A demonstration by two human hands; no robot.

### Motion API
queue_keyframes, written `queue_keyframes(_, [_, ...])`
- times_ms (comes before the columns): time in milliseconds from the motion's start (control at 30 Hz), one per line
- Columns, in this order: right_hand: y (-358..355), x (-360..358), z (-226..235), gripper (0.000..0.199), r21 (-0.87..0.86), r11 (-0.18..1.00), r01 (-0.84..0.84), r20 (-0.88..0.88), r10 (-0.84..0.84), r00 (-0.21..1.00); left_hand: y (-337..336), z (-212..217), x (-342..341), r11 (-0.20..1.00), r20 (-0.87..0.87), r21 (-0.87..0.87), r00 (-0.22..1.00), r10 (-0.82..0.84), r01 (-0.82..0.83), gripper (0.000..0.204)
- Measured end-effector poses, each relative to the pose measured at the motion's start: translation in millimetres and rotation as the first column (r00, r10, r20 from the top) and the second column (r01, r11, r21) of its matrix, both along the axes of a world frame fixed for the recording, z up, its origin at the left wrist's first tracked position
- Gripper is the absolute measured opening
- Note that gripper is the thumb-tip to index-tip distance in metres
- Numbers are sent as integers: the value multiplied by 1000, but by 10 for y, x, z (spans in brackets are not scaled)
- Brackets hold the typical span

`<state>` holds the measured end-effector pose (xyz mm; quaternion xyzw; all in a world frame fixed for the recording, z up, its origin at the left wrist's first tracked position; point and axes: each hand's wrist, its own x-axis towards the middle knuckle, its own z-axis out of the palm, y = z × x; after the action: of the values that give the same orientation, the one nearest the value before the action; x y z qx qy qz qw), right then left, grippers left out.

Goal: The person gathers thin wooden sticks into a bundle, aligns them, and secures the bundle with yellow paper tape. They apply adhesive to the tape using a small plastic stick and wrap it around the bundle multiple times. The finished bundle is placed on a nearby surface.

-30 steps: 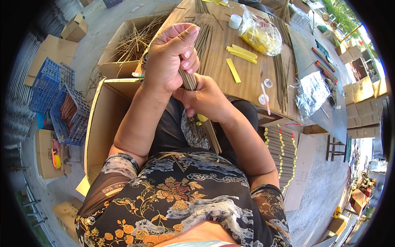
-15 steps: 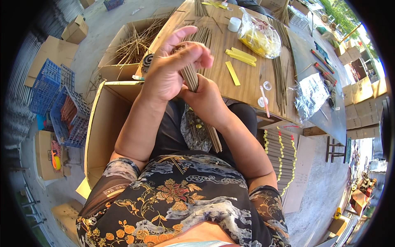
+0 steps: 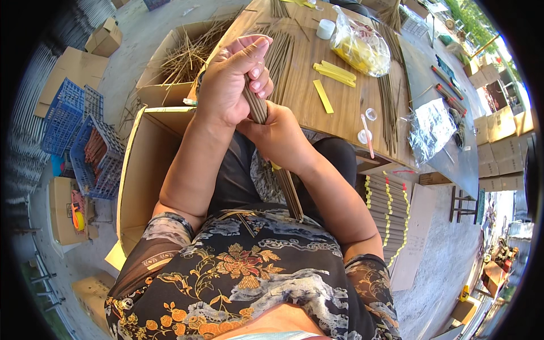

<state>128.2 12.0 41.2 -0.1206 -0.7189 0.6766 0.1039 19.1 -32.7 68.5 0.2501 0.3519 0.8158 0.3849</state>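
A bundle of brown incense sticks (image 3: 258,107) slants across my lap, its lower end reaching toward my shirt. My left hand (image 3: 229,82) is closed round the bundle's upper end, thumb up and fingers curled over the tips. Lower down, my right hand (image 3: 283,136) grips the middle of the same bundle. A bit of yellow paper shows on the sticks just under my right hand. Beyond my hands, more loose sticks (image 3: 280,56) lie on the wooden table (image 3: 306,102).
Yellow paper strips (image 3: 335,73), a clear bag of yellow paper (image 3: 360,48) and a white jar (image 3: 325,29) are on the table. An open carton (image 3: 136,187) stands at my left, a box of thin sticks (image 3: 187,59) beyond it. Banded bundles (image 3: 388,212) are stacked at right.
My left hand's fingers, loosely spread above the tips before, have curled down round the bundle's upper end. The right hand keeps its grip, and a yellow bit now shows below it.
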Motion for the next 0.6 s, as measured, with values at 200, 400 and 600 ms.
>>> queue_keyframes(200, [-3, -136, -328, 13, 447, 805, 390, -194, -338, 921, 49, -5, 92, 969, -114, -41, 964, 238, -244, 11])
queue_keyframes(400, [101, -106, -234, 22, 301, 937, 176, -234, -106, 966, 9, 81, 62, 992, -74, 14, 990, 123, -122, 9])
queue_keyframes(600, [174, -50, 58, 17, 48, 999, -21, -48, 24, 999, 26, 200, 39, 996, -98, 91, 995, 33, -24, 10])
